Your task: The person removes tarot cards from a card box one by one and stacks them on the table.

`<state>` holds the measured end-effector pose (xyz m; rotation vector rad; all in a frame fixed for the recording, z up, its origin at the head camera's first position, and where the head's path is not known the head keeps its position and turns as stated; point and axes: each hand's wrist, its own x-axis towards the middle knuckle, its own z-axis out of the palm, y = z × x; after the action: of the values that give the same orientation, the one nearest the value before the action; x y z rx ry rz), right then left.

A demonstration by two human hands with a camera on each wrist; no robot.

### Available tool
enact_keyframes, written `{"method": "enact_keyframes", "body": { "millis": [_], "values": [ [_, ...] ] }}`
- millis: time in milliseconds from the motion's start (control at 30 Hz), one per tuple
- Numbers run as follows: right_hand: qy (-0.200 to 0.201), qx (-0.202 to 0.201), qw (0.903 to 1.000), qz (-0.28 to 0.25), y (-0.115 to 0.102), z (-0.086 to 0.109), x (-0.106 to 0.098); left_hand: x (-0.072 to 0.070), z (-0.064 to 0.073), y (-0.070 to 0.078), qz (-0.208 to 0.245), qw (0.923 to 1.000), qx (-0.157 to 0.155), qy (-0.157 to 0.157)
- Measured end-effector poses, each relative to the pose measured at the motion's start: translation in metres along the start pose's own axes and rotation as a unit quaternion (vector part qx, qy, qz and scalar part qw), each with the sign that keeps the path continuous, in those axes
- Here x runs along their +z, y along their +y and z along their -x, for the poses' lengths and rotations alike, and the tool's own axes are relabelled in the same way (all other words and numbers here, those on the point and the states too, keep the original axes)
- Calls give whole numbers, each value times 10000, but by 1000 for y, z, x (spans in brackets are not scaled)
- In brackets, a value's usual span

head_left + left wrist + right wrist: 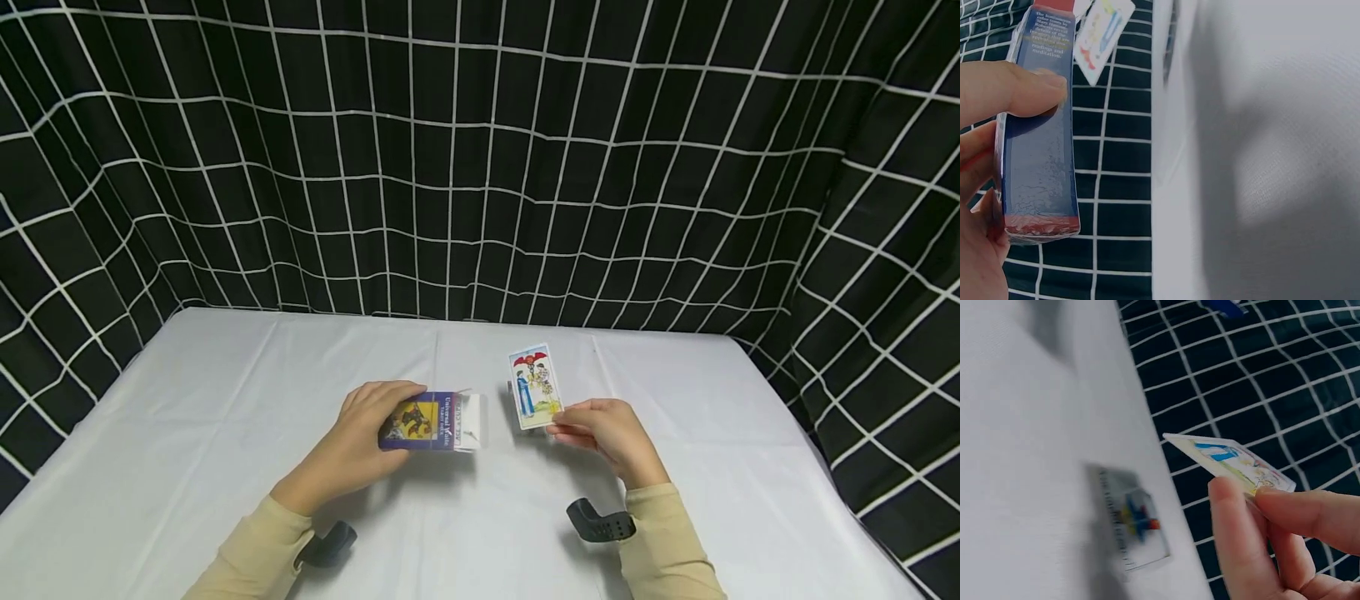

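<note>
My left hand (363,429) holds a purple-blue tarot card box (412,421) on its side above the table. The white end flap (470,421) of the box stands open and faces right. In the left wrist view the thumb (1035,90) lies along the box's narrow blue side. My right hand (611,437) pinches a tarot card (534,387) with a red winged motif by its lower corner, picture side up. Below that card, in the right wrist view, a blurred picture card (1138,522) lies on the table, mostly hidden in the head view.
A white cloth covers the table (247,400). Black curtains with a white grid (465,167) stand behind it and at both sides. Each wrist wears a dark band, such as the right one (600,523).
</note>
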<state>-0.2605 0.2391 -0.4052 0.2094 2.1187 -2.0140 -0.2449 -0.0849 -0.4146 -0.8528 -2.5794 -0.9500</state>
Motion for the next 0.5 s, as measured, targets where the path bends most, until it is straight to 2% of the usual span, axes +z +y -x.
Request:
{"method": "enact_keyframes", "body": {
  "millis": [267,500],
  "values": [
    [26,466,9983,-339,9,-10,4,1,2,-1,-14,10000,-40,18],
    [105,525,9979,-373,16,-13,2,2,-2,-1,-40,10000,54,14]
  ]
}}
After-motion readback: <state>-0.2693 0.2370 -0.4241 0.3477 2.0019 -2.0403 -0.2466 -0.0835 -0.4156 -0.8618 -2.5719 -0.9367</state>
